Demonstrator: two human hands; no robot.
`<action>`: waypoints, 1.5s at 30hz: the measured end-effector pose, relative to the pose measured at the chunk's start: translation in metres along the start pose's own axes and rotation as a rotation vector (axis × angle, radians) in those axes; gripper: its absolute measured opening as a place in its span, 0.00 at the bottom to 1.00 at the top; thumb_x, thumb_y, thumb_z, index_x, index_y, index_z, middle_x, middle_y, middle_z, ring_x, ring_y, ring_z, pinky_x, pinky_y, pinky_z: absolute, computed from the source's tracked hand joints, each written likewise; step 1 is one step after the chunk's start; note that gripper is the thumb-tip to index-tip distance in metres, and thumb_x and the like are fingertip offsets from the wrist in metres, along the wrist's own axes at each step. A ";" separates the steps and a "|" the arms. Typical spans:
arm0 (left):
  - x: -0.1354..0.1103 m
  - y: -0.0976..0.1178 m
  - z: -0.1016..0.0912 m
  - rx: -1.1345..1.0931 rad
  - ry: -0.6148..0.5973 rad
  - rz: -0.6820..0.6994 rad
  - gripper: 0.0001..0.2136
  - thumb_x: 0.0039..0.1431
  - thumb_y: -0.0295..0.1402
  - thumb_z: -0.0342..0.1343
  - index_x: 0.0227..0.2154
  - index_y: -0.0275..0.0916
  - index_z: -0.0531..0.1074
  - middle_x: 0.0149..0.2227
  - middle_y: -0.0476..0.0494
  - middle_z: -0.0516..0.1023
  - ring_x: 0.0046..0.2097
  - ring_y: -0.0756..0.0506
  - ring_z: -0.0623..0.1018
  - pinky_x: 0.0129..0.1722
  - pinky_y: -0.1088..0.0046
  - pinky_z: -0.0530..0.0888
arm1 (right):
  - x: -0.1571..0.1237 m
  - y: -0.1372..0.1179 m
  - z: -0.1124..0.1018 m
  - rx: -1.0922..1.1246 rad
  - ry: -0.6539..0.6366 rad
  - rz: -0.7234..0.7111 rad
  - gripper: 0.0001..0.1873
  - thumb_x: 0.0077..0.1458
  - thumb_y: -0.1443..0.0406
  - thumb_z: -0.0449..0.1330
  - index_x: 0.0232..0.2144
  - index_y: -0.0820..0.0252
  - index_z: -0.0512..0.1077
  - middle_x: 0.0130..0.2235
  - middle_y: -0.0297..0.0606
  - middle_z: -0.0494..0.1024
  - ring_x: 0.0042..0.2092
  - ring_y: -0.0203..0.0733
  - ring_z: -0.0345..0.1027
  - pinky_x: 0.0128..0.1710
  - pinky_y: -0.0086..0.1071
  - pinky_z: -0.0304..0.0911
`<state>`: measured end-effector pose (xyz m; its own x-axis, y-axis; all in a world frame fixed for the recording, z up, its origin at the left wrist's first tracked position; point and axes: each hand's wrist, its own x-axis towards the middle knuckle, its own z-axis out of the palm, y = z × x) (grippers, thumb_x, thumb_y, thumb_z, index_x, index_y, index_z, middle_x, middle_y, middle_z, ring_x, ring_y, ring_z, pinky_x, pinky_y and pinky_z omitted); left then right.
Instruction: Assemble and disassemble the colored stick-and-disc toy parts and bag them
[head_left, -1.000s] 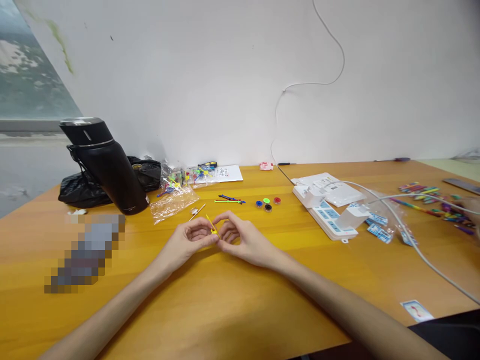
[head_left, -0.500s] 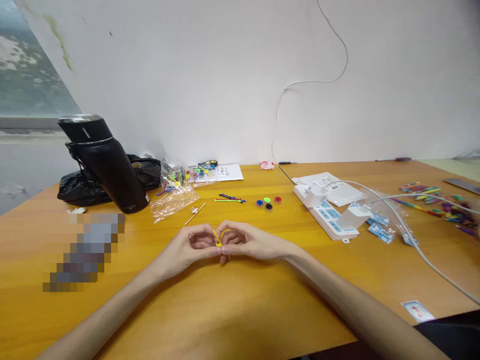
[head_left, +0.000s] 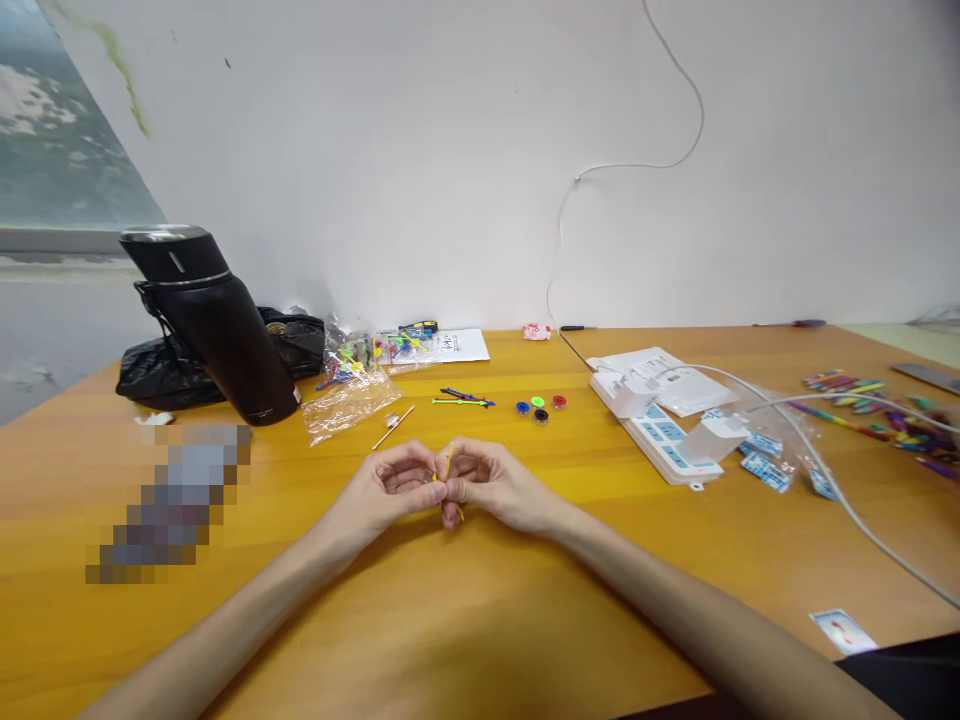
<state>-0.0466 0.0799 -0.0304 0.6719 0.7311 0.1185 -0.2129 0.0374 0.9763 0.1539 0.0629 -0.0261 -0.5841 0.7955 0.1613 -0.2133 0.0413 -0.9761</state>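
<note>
Over the middle of the table, my left hand [head_left: 403, 482] and my right hand [head_left: 491, 485] meet fingertip to fingertip. Both are pinched on a small, thin yellow plastic piece [head_left: 449, 460]. One end sticks up between the index fingers and another shows below; the rest is hidden by my fingers. Just beyond lie thin green and blue arrow-like plastic strips [head_left: 465, 401]. To their right sit small round plastic pieces [head_left: 538, 408] in blue, green, black and red. A thin white stick [head_left: 394, 427] with a small whitish piece beside it rests beyond my left hand.
A black bottle [head_left: 217, 325] stands at the left before a black plastic bag [head_left: 161, 372]. Clear bags of colourful parts [head_left: 367, 355] lie nearby. At right are a white power strip [head_left: 660, 438] with cables, blue-and-white packets [head_left: 765, 471] and colourful sticks [head_left: 847, 385].
The yellow piece has turned between my fingers and now stands more upright, showing less of itself. My fingertips have drawn closer together. The view has shifted slightly.
</note>
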 end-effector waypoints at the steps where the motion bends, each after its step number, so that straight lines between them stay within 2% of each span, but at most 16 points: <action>1: 0.000 -0.001 0.000 -0.008 0.019 0.010 0.08 0.61 0.33 0.65 0.36 0.38 0.70 0.31 0.48 0.81 0.35 0.46 0.82 0.46 0.65 0.75 | 0.001 0.000 0.002 -0.011 0.042 -0.014 0.20 0.58 0.51 0.67 0.36 0.60 0.69 0.27 0.33 0.77 0.29 0.34 0.72 0.35 0.30 0.67; 4: 0.000 -0.004 0.001 -0.029 0.074 0.029 0.08 0.61 0.33 0.65 0.37 0.39 0.70 0.33 0.48 0.81 0.36 0.46 0.82 0.45 0.65 0.75 | 0.003 0.001 0.007 -0.025 0.125 -0.055 0.20 0.56 0.51 0.69 0.35 0.60 0.69 0.27 0.32 0.77 0.27 0.35 0.73 0.33 0.30 0.68; 9: -0.001 -0.004 0.005 -0.011 0.109 0.046 0.10 0.60 0.34 0.65 0.36 0.39 0.69 0.33 0.50 0.80 0.35 0.47 0.82 0.42 0.68 0.75 | -0.001 -0.001 0.011 -0.081 0.147 -0.087 0.18 0.58 0.52 0.67 0.35 0.58 0.67 0.28 0.31 0.75 0.27 0.35 0.73 0.32 0.30 0.69; 14: -0.002 0.000 0.003 0.119 0.181 0.067 0.10 0.64 0.37 0.62 0.33 0.39 0.68 0.30 0.51 0.78 0.32 0.50 0.77 0.37 0.74 0.73 | -0.007 -0.015 0.006 -0.445 0.143 -0.103 0.11 0.66 0.58 0.59 0.35 0.57 0.65 0.29 0.30 0.72 0.28 0.33 0.66 0.31 0.28 0.64; 17: -0.003 0.001 0.000 0.227 0.150 0.035 0.09 0.65 0.39 0.60 0.36 0.39 0.69 0.33 0.48 0.78 0.35 0.49 0.77 0.40 0.72 0.73 | -0.005 -0.016 -0.005 -0.426 0.110 -0.069 0.09 0.66 0.59 0.59 0.40 0.56 0.64 0.31 0.30 0.74 0.28 0.33 0.67 0.32 0.28 0.65; 20: -0.002 -0.003 -0.003 0.355 0.152 0.005 0.10 0.64 0.40 0.61 0.39 0.39 0.71 0.37 0.47 0.76 0.38 0.48 0.76 0.41 0.72 0.71 | -0.001 -0.011 -0.022 -0.464 0.245 -0.072 0.11 0.65 0.57 0.60 0.43 0.57 0.68 0.34 0.32 0.75 0.28 0.34 0.69 0.33 0.29 0.65; 23: -0.001 -0.008 -0.005 0.478 0.160 -0.026 0.11 0.64 0.42 0.60 0.41 0.40 0.71 0.34 0.50 0.75 0.34 0.49 0.73 0.36 0.74 0.68 | 0.004 -0.009 -0.040 -0.773 0.410 -0.121 0.08 0.65 0.60 0.61 0.41 0.60 0.75 0.38 0.37 0.78 0.35 0.38 0.73 0.38 0.31 0.65; 25: 0.000 -0.011 -0.005 0.524 0.135 -0.035 0.12 0.64 0.42 0.60 0.42 0.40 0.72 0.33 0.50 0.75 0.32 0.50 0.72 0.33 0.75 0.67 | 0.010 -0.011 -0.049 -1.011 0.456 -0.135 0.07 0.65 0.63 0.60 0.40 0.60 0.78 0.41 0.40 0.79 0.40 0.41 0.74 0.43 0.32 0.64; 31: 0.000 -0.016 -0.005 0.530 0.106 -0.008 0.12 0.63 0.40 0.60 0.45 0.40 0.70 0.44 0.43 0.80 0.40 0.47 0.78 0.43 0.70 0.72 | 0.050 -0.014 -0.070 -1.469 0.399 -0.014 0.07 0.66 0.68 0.58 0.44 0.61 0.76 0.45 0.43 0.80 0.45 0.44 0.73 0.44 0.32 0.63; 36: 0.001 -0.019 -0.007 0.404 0.124 -0.003 0.13 0.61 0.38 0.63 0.39 0.42 0.63 0.45 0.41 0.79 0.47 0.44 0.80 0.48 0.65 0.74 | 0.080 -0.009 -0.086 -1.522 0.368 -0.006 0.06 0.65 0.70 0.59 0.41 0.64 0.76 0.45 0.47 0.79 0.49 0.47 0.71 0.46 0.34 0.62; 38: 0.002 -0.020 -0.008 0.342 0.140 0.016 0.16 0.60 0.37 0.64 0.36 0.42 0.59 0.45 0.42 0.79 0.50 0.43 0.80 0.50 0.64 0.75 | 0.081 -0.008 -0.085 -1.530 0.367 -0.011 0.06 0.65 0.70 0.59 0.42 0.64 0.76 0.46 0.47 0.79 0.51 0.48 0.70 0.49 0.36 0.61; 40: 0.003 -0.021 -0.009 0.296 0.168 0.026 0.19 0.59 0.36 0.65 0.34 0.43 0.56 0.46 0.42 0.79 0.51 0.43 0.81 0.50 0.63 0.76 | 0.073 -0.009 -0.073 -1.535 0.373 -0.057 0.07 0.65 0.71 0.59 0.44 0.63 0.76 0.48 0.47 0.78 0.53 0.49 0.68 0.53 0.38 0.60; 42: 0.003 -0.020 -0.010 0.281 0.217 0.024 0.20 0.58 0.37 0.65 0.35 0.44 0.54 0.50 0.41 0.77 0.49 0.43 0.82 0.49 0.62 0.77 | 0.057 -0.010 -0.052 -1.513 0.368 -0.166 0.08 0.67 0.69 0.57 0.45 0.62 0.75 0.47 0.46 0.77 0.52 0.48 0.67 0.54 0.40 0.59; 45: 0.003 -0.019 -0.011 0.339 0.268 0.025 0.21 0.58 0.38 0.66 0.37 0.44 0.54 0.53 0.41 0.75 0.46 0.44 0.83 0.47 0.63 0.79 | 0.029 -0.010 -0.017 -1.353 0.252 -0.264 0.10 0.70 0.62 0.53 0.44 0.59 0.74 0.44 0.42 0.77 0.47 0.44 0.68 0.52 0.38 0.61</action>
<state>-0.0483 0.0888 -0.0508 0.4518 0.8817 0.1356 0.0478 -0.1757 0.9833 0.1518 0.0960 -0.0145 -0.4600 0.7531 0.4704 0.7020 0.6328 -0.3268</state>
